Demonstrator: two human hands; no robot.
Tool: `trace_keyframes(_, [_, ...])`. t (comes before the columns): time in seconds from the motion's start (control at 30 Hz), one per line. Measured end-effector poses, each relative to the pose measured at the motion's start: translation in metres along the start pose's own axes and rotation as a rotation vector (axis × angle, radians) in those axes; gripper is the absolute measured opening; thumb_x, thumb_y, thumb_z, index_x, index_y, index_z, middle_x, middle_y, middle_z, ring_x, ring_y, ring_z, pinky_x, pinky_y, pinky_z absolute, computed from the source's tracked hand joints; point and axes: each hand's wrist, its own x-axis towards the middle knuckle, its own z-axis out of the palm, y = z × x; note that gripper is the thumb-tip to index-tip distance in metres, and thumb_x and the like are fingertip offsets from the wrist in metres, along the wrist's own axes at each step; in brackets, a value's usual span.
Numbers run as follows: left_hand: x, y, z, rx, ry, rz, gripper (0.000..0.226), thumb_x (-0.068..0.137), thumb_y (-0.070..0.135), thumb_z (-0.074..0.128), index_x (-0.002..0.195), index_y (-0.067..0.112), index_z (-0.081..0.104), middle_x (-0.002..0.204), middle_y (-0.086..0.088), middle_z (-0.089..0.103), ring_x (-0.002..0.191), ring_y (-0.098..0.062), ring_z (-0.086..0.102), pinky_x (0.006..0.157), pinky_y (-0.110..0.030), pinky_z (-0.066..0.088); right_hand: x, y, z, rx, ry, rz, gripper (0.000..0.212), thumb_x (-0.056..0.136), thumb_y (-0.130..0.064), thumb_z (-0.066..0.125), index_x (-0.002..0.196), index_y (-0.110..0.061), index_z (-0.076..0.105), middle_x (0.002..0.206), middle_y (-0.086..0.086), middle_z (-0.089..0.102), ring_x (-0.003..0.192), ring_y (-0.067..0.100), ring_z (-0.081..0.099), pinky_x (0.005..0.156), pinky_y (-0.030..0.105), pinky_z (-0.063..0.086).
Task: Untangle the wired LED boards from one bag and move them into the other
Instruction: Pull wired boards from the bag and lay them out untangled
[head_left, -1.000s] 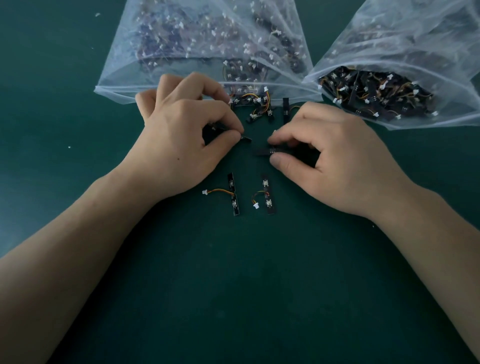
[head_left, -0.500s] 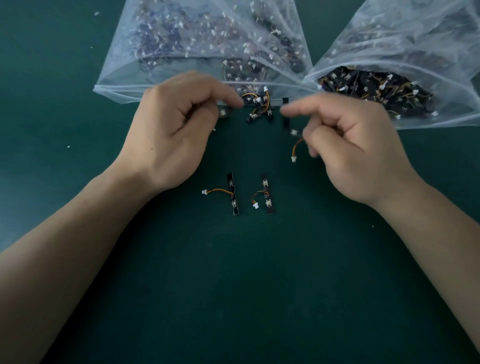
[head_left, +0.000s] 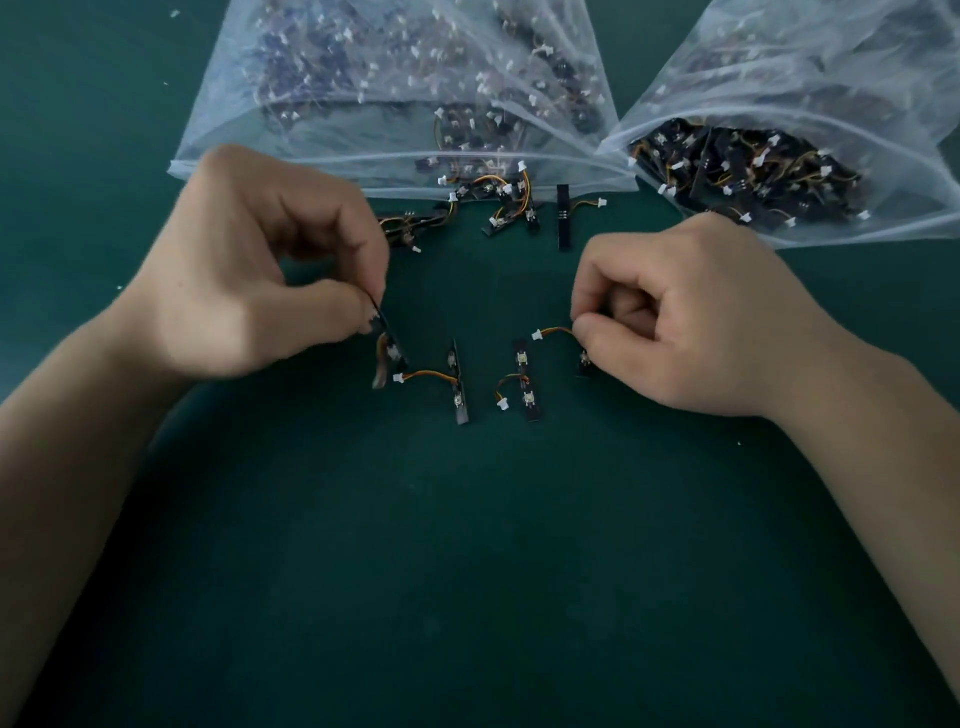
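Observation:
Two clear plastic bags lie at the back of the green mat: a left bag (head_left: 270, 140) and a right bag (head_left: 883, 78), both holding tangled black LED boards with orange wires. My left hand (head_left: 249, 280) pinches one black board (head_left: 388, 340) by its upper end, its wire hanging below. My right hand (head_left: 696, 322) pinches another board (head_left: 584, 364), whose wire and white plug (head_left: 537, 335) stick out to the left. Between my hands two separated boards lie side by side on the mat: one (head_left: 459, 387) on the left, one (head_left: 527, 384) on the right.
A small tangle of boards (head_left: 498, 200) spills from the left bag's mouth, with a single board (head_left: 563, 218) beside it and another clump (head_left: 410, 223) behind my left fingers. The dark green mat (head_left: 467, 571) stretches toward me.
Both hands came down from near the bag mouths toward the two laid-out boards, each carrying one board. The two boards they hold have come apart from each other.

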Motion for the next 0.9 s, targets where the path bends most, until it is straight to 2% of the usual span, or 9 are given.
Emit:
trace_keyframes(0.07, [0.0,-0.001,0.001,-0.077,-0.021,-0.045,0.019,0.067,0.004,0.073,0.075,0.021,0.073,0.063,-0.002,0.07,0.049,-0.023,0.061,0.044,-0.033,0.042,0.0,-0.001,0.0,0.0,-0.013,-0.007,0.007,0.082,-0.031,0.062,0.075,-0.032,0.059,0.047,-0.011,0.046,0.056,0.014,0.055,0.057,0.025,0.038])
trace_keyframes(0.13, [0.0,-0.001,0.007,0.031,-0.079,-0.074,0.025,0.067,0.004,0.071,0.08,0.024,0.076,0.062,-0.001,0.071,0.047,-0.024,0.061,0.041,-0.033,0.042,0.0,-0.001,0.0,0.0,-0.022,-0.016,0.008,0.082,-0.03,0.063,0.075,-0.03,0.06,0.047,-0.01,0.045,0.055,0.014,0.054,0.057,0.026,0.038])
trace_keyframes(0.23, [0.0,0.003,0.011,0.17,-0.137,-0.068,0.02,0.066,0.011,0.069,0.075,0.028,0.075,0.066,0.001,0.071,0.051,-0.02,0.062,0.045,-0.032,0.046,0.0,0.001,0.0,0.01,-0.025,-0.028,0.007,0.082,-0.03,0.064,0.076,-0.029,0.062,0.047,-0.009,0.045,0.055,0.015,0.053,0.057,0.027,0.038])
trace_keyframes(0.37, [0.002,0.005,0.012,0.205,-0.161,-0.043,0.02,0.066,0.009,0.068,0.072,0.027,0.075,0.07,0.001,0.069,0.06,-0.023,0.064,0.053,-0.041,0.05,0.0,0.003,0.001,0.029,-0.028,-0.037,0.006,0.082,-0.031,0.064,0.077,-0.028,0.064,0.049,-0.008,0.047,0.056,0.018,0.053,0.057,0.027,0.037])
trace_keyframes(0.43, [0.003,0.006,0.012,0.233,-0.173,-0.032,0.018,0.065,0.009,0.067,0.071,0.025,0.074,0.07,0.002,0.069,0.061,-0.023,0.064,0.054,-0.041,0.05,0.0,0.004,0.001,0.041,-0.029,-0.046,0.008,0.083,-0.034,0.065,0.078,-0.028,0.065,0.049,-0.007,0.048,0.055,0.018,0.053,0.057,0.028,0.038])
trace_keyframes(0.53, [0.003,0.007,0.012,0.286,-0.185,-0.022,0.015,0.064,0.014,0.063,0.068,0.026,0.072,0.069,0.003,0.068,0.061,-0.021,0.064,0.055,-0.038,0.049,0.0,0.003,0.002,0.056,-0.033,-0.062,0.012,0.084,-0.04,0.066,0.078,-0.03,0.066,0.05,-0.008,0.048,0.053,0.016,0.053,0.055,0.029,0.04])
trace_keyframes(0.67, [0.002,0.009,0.012,0.322,-0.17,-0.008,0.014,0.061,0.022,0.06,0.069,0.026,0.07,0.065,0.003,0.065,0.058,-0.021,0.061,0.052,-0.036,0.046,0.0,0.002,0.003,0.063,-0.031,-0.08,0.009,0.084,-0.036,0.069,0.078,-0.03,0.067,0.048,-0.009,0.048,0.055,0.019,0.054,0.055,0.028,0.043])
trace_keyframes(0.9, [0.002,0.011,0.015,0.309,-0.158,0.001,0.018,0.058,0.013,0.06,0.07,0.022,0.07,0.061,0.003,0.062,0.055,-0.021,0.057,0.051,-0.034,0.044,-0.001,0.002,0.004,0.125,-0.048,-0.098,0.01,0.082,-0.031,0.071,0.073,-0.027,0.067,0.047,-0.009,0.047,0.051,0.02,0.051,0.054,0.023,0.035])
